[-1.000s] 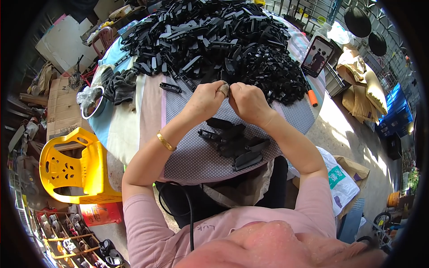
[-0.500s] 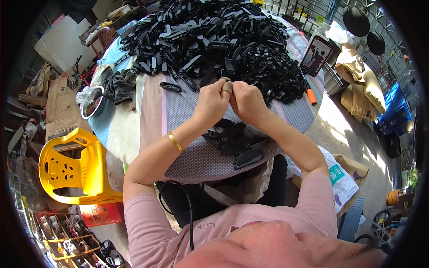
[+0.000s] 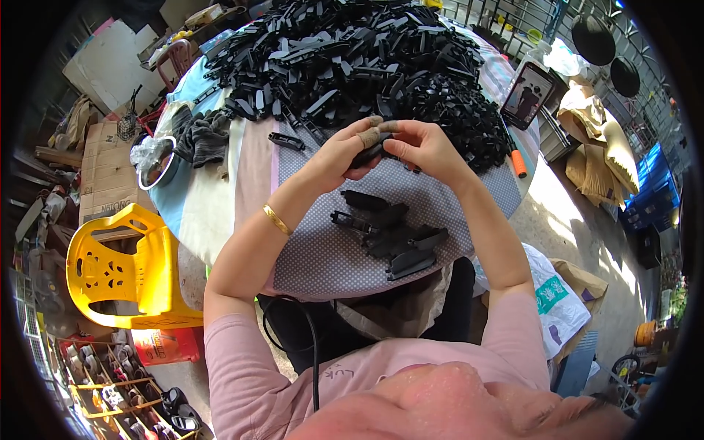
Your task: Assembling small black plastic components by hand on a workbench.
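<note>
My left hand (image 3: 341, 152) is closed around a black plastic part (image 3: 370, 153), elongated and partly hidden by the fingers. My right hand (image 3: 434, 149) meets it from the other side, its thumb and forefinger pinching at the same part. Tan wraps cover some fingertips. Both hands are above the dotted cloth, just in front of a large heap of black plastic pieces (image 3: 330, 70). Nearer my body lies a small cluster of similar black parts (image 3: 392, 231). One single black part (image 3: 286, 141) rests left of my hands.
On the round table's left are a dark grey cloth (image 3: 202, 138) and a white bowl (image 3: 167, 174) holding a plastic bag. An orange-handled tool (image 3: 518, 163) and an upright phone (image 3: 528, 95) are at the right. A yellow chair (image 3: 139, 271) stands at the left.
My hands have drawn slightly apart and turned, bringing the held black part into sight. The small cluster of parts is less covered now. The view has shifted slightly.
</note>
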Available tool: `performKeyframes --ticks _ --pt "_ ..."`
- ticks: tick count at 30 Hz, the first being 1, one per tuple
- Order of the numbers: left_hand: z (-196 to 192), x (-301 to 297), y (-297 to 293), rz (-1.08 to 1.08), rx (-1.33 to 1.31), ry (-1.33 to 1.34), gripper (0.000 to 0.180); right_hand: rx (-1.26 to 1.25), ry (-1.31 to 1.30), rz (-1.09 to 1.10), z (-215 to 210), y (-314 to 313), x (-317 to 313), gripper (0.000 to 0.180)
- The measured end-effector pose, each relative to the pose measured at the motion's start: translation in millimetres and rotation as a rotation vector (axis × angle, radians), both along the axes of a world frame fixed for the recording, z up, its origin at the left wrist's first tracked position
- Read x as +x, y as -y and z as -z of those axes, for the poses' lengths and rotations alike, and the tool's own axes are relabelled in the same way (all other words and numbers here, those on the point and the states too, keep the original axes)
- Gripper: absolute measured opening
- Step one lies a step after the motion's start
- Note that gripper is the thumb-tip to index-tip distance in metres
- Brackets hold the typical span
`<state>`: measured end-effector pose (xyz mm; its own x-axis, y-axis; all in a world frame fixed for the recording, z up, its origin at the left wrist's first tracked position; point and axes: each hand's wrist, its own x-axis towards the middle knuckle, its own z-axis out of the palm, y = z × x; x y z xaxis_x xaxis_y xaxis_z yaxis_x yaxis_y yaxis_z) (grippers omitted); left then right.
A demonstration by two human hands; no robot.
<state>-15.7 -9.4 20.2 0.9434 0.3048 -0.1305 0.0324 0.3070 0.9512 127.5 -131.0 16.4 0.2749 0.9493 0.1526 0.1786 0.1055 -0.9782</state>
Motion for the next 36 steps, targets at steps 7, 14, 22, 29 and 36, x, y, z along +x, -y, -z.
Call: performKeyframes --ticks 7,14,22,29,36 --pt "-0.7 -1.3 2.4 0.076 -0.075 0.076 0.040 0.145 0.133 -0.037 12.2 -6.5 2.6 0.027" --pt "15.8 -10.3 -14.8 0.130 1.206 0.043 0.020 0.176 0.812 0.214 19.0 -6.6 24.8 0.020" --pt "-1.0 -6.4 -12.0 0.273 1.127 -0.117 0.021 0.036 1.166 0.262 30.9 -9.7 0.1 0.018" --pt "32.8 18.5 -33.6 -0.306 1.872 0.114 0.044 0.192 0.941 0.284 30.9 -12.6 7.4 0.021" --pt "35.0 12.6 -41.2 -0.264 1.742 0.216 0.039 0.152 0.476 0.248 23.6 -11.9 11.0 0.021"
